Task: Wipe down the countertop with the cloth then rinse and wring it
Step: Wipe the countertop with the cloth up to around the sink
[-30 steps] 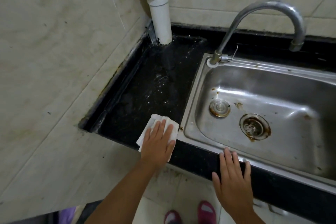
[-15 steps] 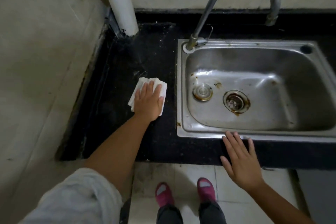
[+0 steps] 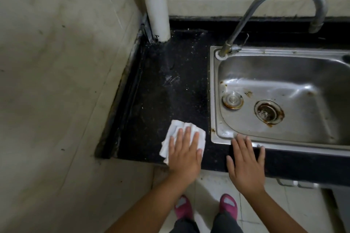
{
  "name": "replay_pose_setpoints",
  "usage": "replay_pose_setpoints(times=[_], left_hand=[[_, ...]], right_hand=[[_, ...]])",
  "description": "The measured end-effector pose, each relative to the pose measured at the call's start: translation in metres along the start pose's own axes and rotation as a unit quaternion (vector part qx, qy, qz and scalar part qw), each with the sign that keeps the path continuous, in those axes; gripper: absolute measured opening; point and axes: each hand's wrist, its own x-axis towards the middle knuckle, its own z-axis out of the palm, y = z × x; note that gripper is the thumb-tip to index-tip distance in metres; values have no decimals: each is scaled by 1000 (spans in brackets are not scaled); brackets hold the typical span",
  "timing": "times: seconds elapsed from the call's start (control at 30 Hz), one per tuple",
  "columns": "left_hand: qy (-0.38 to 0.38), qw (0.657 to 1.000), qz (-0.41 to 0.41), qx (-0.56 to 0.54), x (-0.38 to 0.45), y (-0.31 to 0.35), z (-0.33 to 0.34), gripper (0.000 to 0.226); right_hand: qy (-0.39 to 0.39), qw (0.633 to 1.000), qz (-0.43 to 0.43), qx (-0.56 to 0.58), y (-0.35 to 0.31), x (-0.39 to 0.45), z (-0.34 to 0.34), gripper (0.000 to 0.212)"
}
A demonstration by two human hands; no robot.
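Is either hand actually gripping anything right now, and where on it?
Neither grips. The left hand presses flat on the white cloth, covering its near right part; the right hand rests open on the countertop edge.

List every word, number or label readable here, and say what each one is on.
No text here can be read with confidence.
The only candidate is a small stamped mark on the front left corner of the steel sink, just above the right hand; too small and blurred to read.
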Motion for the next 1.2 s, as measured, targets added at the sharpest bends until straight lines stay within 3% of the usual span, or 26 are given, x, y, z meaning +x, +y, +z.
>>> replay_pose_setpoints(times=[0.1,0.23,0.33,0.47,0.63,0.73,0.97,1.2], left_hand=[[-21,1000,-11,11,26,15,-15,53],[-18,999,-26,41,52,-17,-30,66],[3,994,-100,43,36,-52,-35,54],[40,989,-139,43,-5,-73,-25,56],[0,986,-168,15,-25,-71,-17,52],[4,987,-158,13,-2,-78,-28,61],[16,989,-146,27,88,-96,-58,54],[16,993,-114,23,175,-75,-79,53]], right_hand=[[-2,1000,6,11,0,0,-1,56],[3,1000,-5,3,1,0,1,58],[2,1000,-6,1,1,0,2,63],[-8,1000,-2,5,0,-1,0,67],[-25,1000,1,11,-1,0,-6,69],[-42,999,1,17,-2,0,-6,69],[6,1000,19,3,2,14,-6,70],[0,999,42,27,5,39,5,62]])
